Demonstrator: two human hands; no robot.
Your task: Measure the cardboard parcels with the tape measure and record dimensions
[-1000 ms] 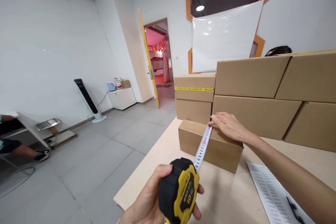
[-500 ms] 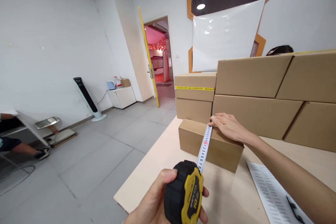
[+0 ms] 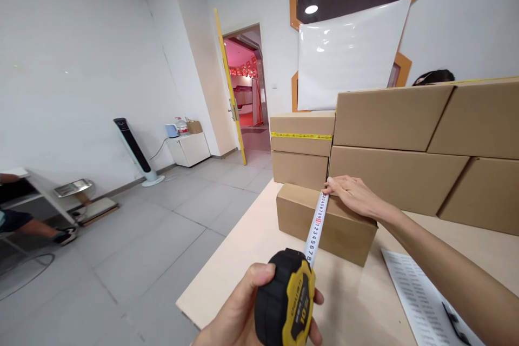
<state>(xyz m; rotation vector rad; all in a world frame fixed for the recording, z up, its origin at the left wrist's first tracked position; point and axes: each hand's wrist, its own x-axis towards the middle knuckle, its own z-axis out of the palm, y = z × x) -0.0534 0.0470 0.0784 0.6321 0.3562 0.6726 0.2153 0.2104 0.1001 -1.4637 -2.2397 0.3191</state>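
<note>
My left hand (image 3: 239, 313) grips a yellow and black tape measure case (image 3: 286, 297) above the near edge of the light wooden table (image 3: 251, 238). Its white blade (image 3: 315, 221) runs up and across a small cardboard box (image 3: 324, 221) lying on the table. My right hand (image 3: 352, 194) rests on the far top edge of that box and pinches the blade's end there. My right forearm stretches back toward the lower right.
Larger cardboard boxes (image 3: 405, 146) are stacked behind the small one, one with yellow tape (image 3: 302, 136). A printed sheet (image 3: 421, 297) lies on the table at right. Another person's head (image 3: 433, 77) shows behind the stack, and someone's leg (image 3: 36, 230) at far left. A tower fan (image 3: 135, 154) stands near an open door.
My left hand has turned the tape case and shifted it a little to the right and lower. My right hand stays on the box.
</note>
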